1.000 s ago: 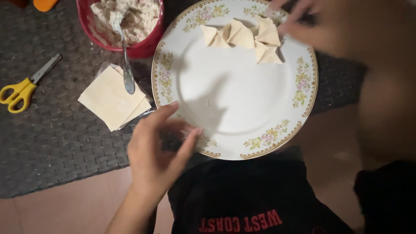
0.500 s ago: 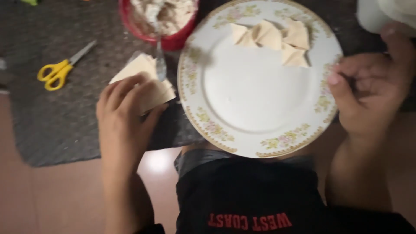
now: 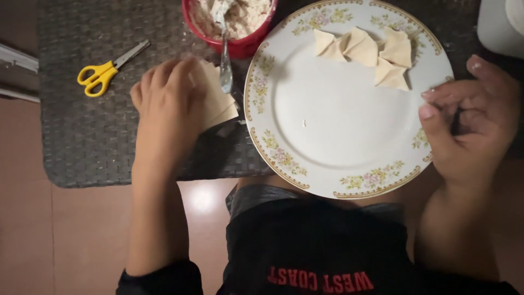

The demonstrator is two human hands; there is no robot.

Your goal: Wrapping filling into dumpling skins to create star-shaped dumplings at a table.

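Head view: your left hand (image 3: pixel 166 101) flat on wrapper stack (image 3: pixel 218 101), left of plate (image 3: pixel 349 136), fingers together; peel only top sheet, steady rest; right hand (image 3: pixel 472 125) loosely curled, empty, at plate's right rim.

Wrapper stack (image 3: pixel 218 104) half under the blurred left hand (image 3: pixel 166 104); red bowl (image 3: pixel 240 46) cut off above.

Pale square wrappers (image 3: pixel 218 104), stacked flat
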